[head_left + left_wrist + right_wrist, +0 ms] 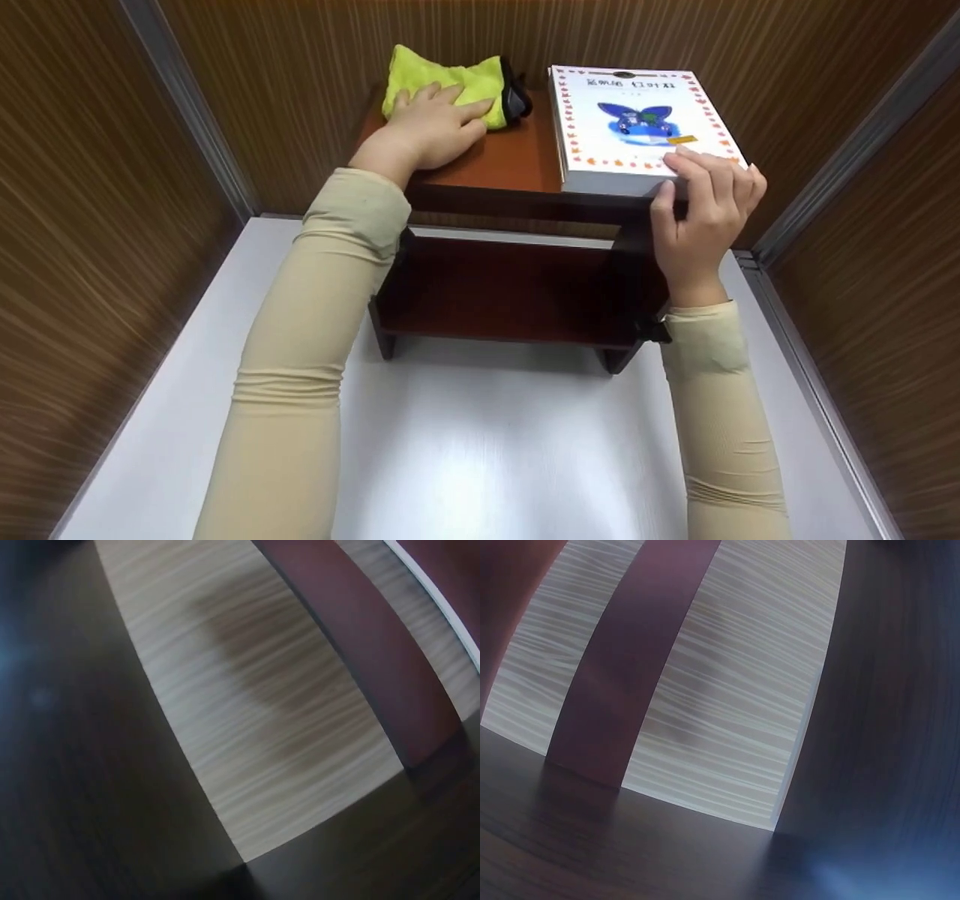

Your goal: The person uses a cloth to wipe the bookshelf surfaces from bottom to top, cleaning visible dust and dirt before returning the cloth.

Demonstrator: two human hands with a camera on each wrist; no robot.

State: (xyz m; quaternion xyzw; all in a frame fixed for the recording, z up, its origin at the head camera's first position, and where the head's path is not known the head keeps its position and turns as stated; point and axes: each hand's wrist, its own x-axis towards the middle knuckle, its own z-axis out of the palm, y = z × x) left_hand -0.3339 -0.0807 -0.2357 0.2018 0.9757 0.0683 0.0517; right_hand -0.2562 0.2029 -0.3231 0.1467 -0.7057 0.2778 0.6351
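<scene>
In the head view my left hand [435,131] rests with spread fingers on a bright yellow-green cloth [450,75] with a black edge at its right end. The cloth lies bunched on the left of a brown shelf top [517,161]. At the right of that top lies a thick white book [637,124] with a blue butterfly on its cover; whether it is one book or a stack I cannot tell. My right hand [705,199] grips its near right corner, thumb at the front side and fingers curled over the top. Neither wrist view shows a hand.
Below the top, the small wooden rack has a dark red lower shelf [510,289]. It stands on a white surface [465,420]. Wood-grain walls [90,187] enclose the left, back and right. The left wrist view shows a reddish-brown rack panel [375,652].
</scene>
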